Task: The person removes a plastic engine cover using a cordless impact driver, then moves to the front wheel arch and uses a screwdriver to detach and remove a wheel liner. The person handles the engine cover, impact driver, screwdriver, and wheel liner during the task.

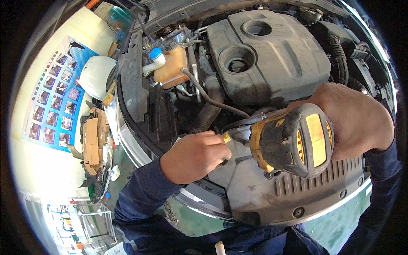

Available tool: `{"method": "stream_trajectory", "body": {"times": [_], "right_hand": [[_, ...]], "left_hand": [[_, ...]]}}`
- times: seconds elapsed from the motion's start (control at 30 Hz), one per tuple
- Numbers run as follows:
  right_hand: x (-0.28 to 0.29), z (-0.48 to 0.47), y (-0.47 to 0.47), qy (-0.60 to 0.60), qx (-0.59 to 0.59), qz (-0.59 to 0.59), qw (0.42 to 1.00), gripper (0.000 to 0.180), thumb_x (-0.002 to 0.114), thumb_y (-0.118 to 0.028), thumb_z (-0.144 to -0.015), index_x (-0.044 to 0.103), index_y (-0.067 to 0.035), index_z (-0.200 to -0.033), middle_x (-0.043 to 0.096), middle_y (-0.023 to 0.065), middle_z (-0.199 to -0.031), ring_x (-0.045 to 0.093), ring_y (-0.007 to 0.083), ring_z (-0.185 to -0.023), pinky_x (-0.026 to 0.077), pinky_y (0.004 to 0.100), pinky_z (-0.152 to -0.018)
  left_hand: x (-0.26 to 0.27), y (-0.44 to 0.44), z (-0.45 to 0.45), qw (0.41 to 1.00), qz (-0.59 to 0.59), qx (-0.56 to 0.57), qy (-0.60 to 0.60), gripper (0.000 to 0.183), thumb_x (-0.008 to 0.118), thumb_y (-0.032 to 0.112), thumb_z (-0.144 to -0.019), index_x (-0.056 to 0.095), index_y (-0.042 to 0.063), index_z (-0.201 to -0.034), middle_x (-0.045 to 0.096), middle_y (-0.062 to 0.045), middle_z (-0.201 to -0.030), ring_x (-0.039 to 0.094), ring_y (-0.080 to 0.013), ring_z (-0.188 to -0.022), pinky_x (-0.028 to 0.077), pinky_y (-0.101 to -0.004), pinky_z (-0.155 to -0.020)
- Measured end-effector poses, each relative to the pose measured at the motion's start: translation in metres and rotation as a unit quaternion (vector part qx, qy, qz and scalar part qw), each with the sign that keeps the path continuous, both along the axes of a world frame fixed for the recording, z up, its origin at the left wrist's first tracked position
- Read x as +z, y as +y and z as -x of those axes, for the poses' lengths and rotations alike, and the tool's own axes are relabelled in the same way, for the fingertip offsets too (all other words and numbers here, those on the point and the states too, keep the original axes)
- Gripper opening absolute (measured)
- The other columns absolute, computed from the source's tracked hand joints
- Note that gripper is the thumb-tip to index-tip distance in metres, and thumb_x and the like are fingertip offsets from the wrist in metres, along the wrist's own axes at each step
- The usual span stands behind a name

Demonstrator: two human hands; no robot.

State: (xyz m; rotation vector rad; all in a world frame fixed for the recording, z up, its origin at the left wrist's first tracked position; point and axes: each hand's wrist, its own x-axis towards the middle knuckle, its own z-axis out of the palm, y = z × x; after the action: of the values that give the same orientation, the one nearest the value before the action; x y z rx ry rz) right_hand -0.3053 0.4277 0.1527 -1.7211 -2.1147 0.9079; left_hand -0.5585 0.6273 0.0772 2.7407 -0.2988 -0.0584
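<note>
In my right hand (357,121) is a yellow-and-black cordless power tool (290,142), seen from its rear, with its nose towards the left over the front cover panel (255,191) of a car's engine bay. The tool's body hides most of its front end. My left hand (197,156) is at the left side of this panel with its fingers curled. A small yellow piece (226,137) shows at its index finger; whether it is gripped is not clear. Beyond both hands lies the dusty plastic engine cover (274,57).
An orange-brown coolant tank (172,67) with a blue-capped white filler neck (156,57) stands at left, and a hose (207,95) runs from it. Round fasteners (298,212) line the panel's front edge. Cardboard (91,143) and a wall poster (57,95) are farther left.
</note>
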Motion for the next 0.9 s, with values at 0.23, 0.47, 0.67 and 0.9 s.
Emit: {"method": "stream_trajectory", "body": {"times": [0.23,0.47,0.67,0.9], "right_hand": [[0.002,0.003,-0.002,-0.008,-0.005,-0.006,1.000,0.054,0.087,-0.023,-0.069,0.069,0.005,-0.112,0.076,0.0163,-0.083,0.075,0.0264,-0.069,0.062,0.0363,-0.071],[0.011,0.007,0.001,-0.045,-0.006,0.001,0.999,0.045,0.087,-0.021,-0.072,0.072,0.003,-0.106,0.075,0.0154,-0.082,0.074,0.0264,-0.066,0.061,0.0351,-0.068],[0.008,0.005,0.001,-0.057,-0.018,-0.021,0.998,0.037,0.088,-0.018,-0.070,0.074,0.002,-0.098,0.075,0.0150,-0.081,0.073,0.0263,-0.066,0.060,0.0353,-0.066],[0.014,0.013,0.005,-0.057,-0.016,-0.027,0.998,0.033,0.086,-0.016,-0.072,0.074,0.002,-0.097,0.075,0.0147,-0.080,0.073,0.0264,-0.067,0.060,0.0350,-0.067]], "left_hand": [[-0.003,-0.001,0.007,0.998,0.010,0.060,0.007,0.012,0.073,0.009,-0.083,0.071,0.004,-0.094,0.063,-0.010,-0.092,0.066,-0.0298,-0.087,0.055,-0.0403,-0.077],[-0.008,0.005,0.002,0.995,0.055,0.065,0.042,0.011,0.072,0.012,-0.084,0.073,0.003,-0.090,0.064,-0.011,-0.092,0.067,-0.0295,-0.085,0.055,-0.0406,-0.076],[0.007,0.002,0.000,0.982,0.097,0.120,0.107,0.019,0.073,0.013,-0.085,0.071,0.002,-0.100,0.064,-0.014,-0.092,0.066,-0.0314,-0.082,0.054,-0.0410,-0.074],[-0.006,-0.023,-0.026,0.958,0.271,0.064,-0.070,0.027,0.069,0.006,-0.090,0.065,0.002,-0.117,0.069,-0.016,-0.103,0.071,-0.0309,-0.092,0.056,-0.0379,-0.082]]}}
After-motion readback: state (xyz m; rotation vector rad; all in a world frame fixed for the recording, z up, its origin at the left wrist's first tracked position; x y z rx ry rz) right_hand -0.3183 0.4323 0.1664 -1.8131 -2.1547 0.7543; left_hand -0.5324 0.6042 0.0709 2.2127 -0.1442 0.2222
